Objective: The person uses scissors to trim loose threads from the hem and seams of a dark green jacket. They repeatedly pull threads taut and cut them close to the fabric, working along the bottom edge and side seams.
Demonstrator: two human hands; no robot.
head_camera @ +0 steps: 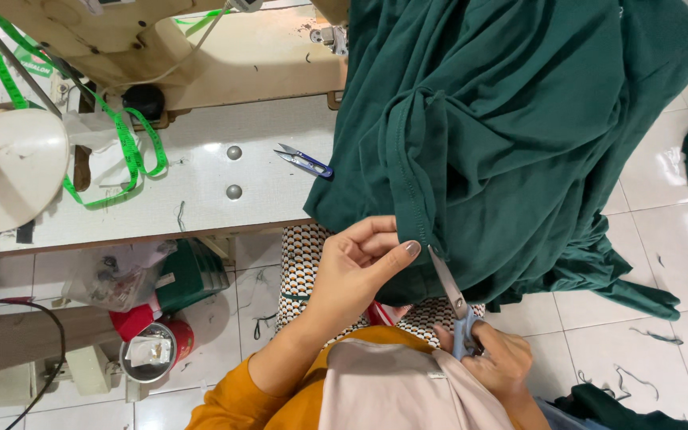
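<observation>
A sewing workshop: cream industrial sewing machine [121, 40] on a pale laminate bench [201, 199], bright green measuring tape [125, 151] trailing over it, small blue-handled thread snips [304, 162], dark green knit fabric [511, 135] heaped across, thread scraps on the white tiled floor [662, 239]

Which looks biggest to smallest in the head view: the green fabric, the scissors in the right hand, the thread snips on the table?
1. Green fabric, by far.
2. Scissors, though nearer the camera and partly hidden by the right hand.
3. Thread snips, only slightly smaller-looking, so unsure.
</observation>
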